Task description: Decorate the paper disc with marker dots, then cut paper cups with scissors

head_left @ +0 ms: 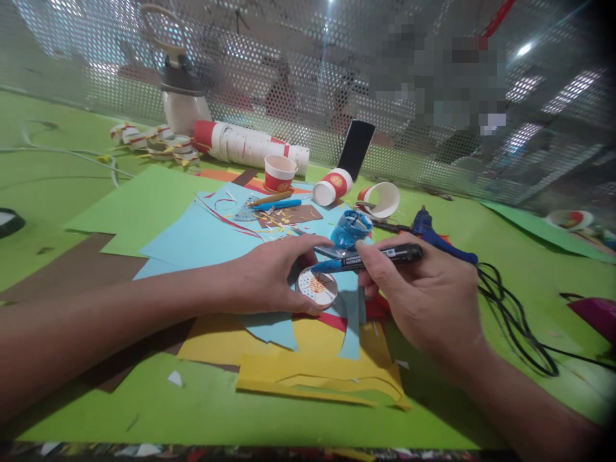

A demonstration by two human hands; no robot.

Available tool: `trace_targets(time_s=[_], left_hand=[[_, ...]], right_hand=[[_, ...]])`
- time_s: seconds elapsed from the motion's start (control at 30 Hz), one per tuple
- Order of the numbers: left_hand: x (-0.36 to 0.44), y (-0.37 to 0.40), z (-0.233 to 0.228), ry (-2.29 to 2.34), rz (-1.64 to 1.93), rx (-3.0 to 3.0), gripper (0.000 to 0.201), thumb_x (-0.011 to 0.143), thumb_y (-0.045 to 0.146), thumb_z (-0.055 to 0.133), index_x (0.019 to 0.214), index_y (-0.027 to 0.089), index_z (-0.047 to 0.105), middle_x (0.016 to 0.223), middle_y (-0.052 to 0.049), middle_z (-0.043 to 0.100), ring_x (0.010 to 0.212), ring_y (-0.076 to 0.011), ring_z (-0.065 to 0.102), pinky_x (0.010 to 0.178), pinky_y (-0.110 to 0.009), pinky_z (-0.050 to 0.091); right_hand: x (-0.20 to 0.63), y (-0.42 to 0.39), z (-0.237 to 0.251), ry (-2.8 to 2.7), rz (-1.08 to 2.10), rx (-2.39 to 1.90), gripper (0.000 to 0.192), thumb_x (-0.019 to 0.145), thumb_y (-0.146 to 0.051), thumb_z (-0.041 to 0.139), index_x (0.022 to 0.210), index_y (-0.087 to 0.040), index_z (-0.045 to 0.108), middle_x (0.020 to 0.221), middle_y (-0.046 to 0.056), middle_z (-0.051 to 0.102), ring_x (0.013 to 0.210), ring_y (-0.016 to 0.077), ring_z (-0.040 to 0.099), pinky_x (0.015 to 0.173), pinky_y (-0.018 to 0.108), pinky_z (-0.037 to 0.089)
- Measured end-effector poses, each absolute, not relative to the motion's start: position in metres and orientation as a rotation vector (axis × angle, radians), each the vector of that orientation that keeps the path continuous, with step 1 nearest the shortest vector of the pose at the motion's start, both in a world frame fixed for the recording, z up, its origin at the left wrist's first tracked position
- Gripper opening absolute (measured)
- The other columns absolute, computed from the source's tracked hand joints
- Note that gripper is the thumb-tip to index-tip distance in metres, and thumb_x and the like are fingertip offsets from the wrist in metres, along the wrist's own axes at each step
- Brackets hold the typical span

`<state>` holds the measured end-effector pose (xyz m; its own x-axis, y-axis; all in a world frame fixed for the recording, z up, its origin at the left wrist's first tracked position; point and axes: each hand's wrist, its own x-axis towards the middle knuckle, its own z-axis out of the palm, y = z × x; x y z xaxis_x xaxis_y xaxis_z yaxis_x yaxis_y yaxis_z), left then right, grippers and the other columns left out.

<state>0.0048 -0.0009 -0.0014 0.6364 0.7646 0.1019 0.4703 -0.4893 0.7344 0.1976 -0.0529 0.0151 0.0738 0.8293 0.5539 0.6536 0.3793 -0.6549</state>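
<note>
We see our left hand point(276, 273) lying flat on the table, fingers and thumb curled around a small paper cup point(317, 288) that stands upside down on a light blue sheet of paper point(202, 237). The cup's white base faces up, with a red and yellow mark on it. Our fingers press against its side, so the hand is pinched closed on the cup.

Our right hand point(423, 295) holds a black permanent marker point(370, 256) between thumb and fingers, pressed tight around the barrel. The marker lies almost level, its blue tip pointing left, just above the upturned cup and close to our left fingertips.

Under the blue sheet we see yellow paper point(317, 372) with cut edges, and a strip of red paper beside it. Just behind the marker stands a blue-painted cup point(351, 229). Further back are more paper cups: one upright point(280, 172), two on their sides point(332, 186), and a long stack of cups point(250, 144) lying down. A blue glue gun point(433, 234) rests to the right, its black cable point(510, 314) looping over the green table point(144, 404). A phone point(356, 149) leans against the perforated metal screen at the back.
</note>
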Motion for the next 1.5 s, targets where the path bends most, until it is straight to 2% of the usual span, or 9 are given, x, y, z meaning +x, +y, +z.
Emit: trace_targets(time_s=[0.33, 0.5, 0.7, 0.9, 1.0, 1.2, 1.5], left_hand=[[0.005, -0.001, -0.003, 0.943, 0.579, 2.186, 0.081, 0.064, 0.037, 0.080, 0.135, 0.018, 0.047, 0.104, -0.006, 0.063, 0.091, -0.0216, 0.059, 0.079, -0.032, 0.047], [0.005, -0.002, -0.002, 0.942, 0.583, 2.177, 0.080, 0.064, 0.034, 0.080, 0.135, 0.019, 0.048, 0.101, -0.004, 0.063, 0.088, -0.0204, 0.059, 0.077, -0.031, 0.047], [0.006, -0.002, -0.001, 0.952, 0.587, 2.185, 0.079, 0.064, 0.035, 0.080, 0.134, 0.019, 0.049, 0.102, -0.004, 0.064, 0.089, -0.0207, 0.060, 0.077, -0.031, 0.047], [0.007, -0.003, -0.001, 0.976, 0.589, 2.217, 0.080, 0.062, 0.038, 0.081, 0.133, 0.019, 0.049, 0.099, -0.003, 0.063, 0.084, -0.0189, 0.059, 0.075, -0.030, 0.047], [0.007, -0.004, -0.001, 0.983, 0.584, 2.237, 0.080, 0.063, 0.038, 0.080, 0.134, 0.019, 0.048, 0.097, -0.003, 0.063, 0.084, -0.0190, 0.058, 0.076, -0.030, 0.047], [0.008, -0.005, 0.001, 0.983, 0.569, 2.265, 0.079, 0.063, 0.036, 0.080, 0.133, 0.018, 0.049, 0.094, -0.002, 0.061, 0.084, -0.0190, 0.058, 0.074, -0.030, 0.048], [0.006, -0.003, -0.002, 0.966, 0.591, 2.260, 0.081, 0.063, 0.042, 0.081, 0.134, 0.019, 0.048, 0.102, -0.005, 0.064, 0.089, -0.0211, 0.059, 0.076, -0.031, 0.048]], right_hand=[[0.195, -0.054, 0.015, -1.625, 0.232, -1.284, 0.026, 0.083, -0.038, 0.067, 0.067, -0.018, 0.065, 0.050, -0.002, 0.063, 0.041, 0.0115, 0.057, 0.038, 0.022, 0.048], [0.198, -0.056, 0.021, -1.531, 0.188, -1.249, 0.025, 0.083, -0.039, 0.068, 0.068, -0.019, 0.064, 0.051, -0.003, 0.064, 0.043, 0.0094, 0.059, 0.044, 0.019, 0.050], [0.200, -0.055, 0.023, -1.610, 0.112, -1.242, 0.027, 0.083, -0.035, 0.068, 0.062, -0.021, 0.062, 0.049, -0.004, 0.062, 0.043, 0.0089, 0.055, 0.043, 0.020, 0.046], [0.202, -0.052, 0.017, -1.622, 0.128, -1.205, 0.013, 0.082, -0.031, 0.068, 0.074, -0.022, 0.070, 0.055, -0.004, 0.066, 0.046, 0.0110, 0.059, 0.048, 0.023, 0.051], [0.202, -0.051, 0.016, -1.644, 0.120, -1.214, 0.012, 0.083, -0.031, 0.069, 0.074, -0.023, 0.072, 0.057, -0.005, 0.066, 0.049, 0.0104, 0.061, 0.051, 0.022, 0.052], [0.200, -0.052, 0.014, -1.653, 0.148, -1.239, 0.015, 0.081, -0.033, 0.070, 0.071, -0.022, 0.072, 0.052, -0.005, 0.064, 0.044, 0.0100, 0.057, 0.043, 0.020, 0.048], [0.199, -0.052, 0.013, -1.643, 0.234, -1.241, 0.019, 0.080, -0.037, 0.071, 0.072, -0.019, 0.073, 0.052, -0.003, 0.065, 0.044, 0.0118, 0.059, 0.041, 0.022, 0.052]])
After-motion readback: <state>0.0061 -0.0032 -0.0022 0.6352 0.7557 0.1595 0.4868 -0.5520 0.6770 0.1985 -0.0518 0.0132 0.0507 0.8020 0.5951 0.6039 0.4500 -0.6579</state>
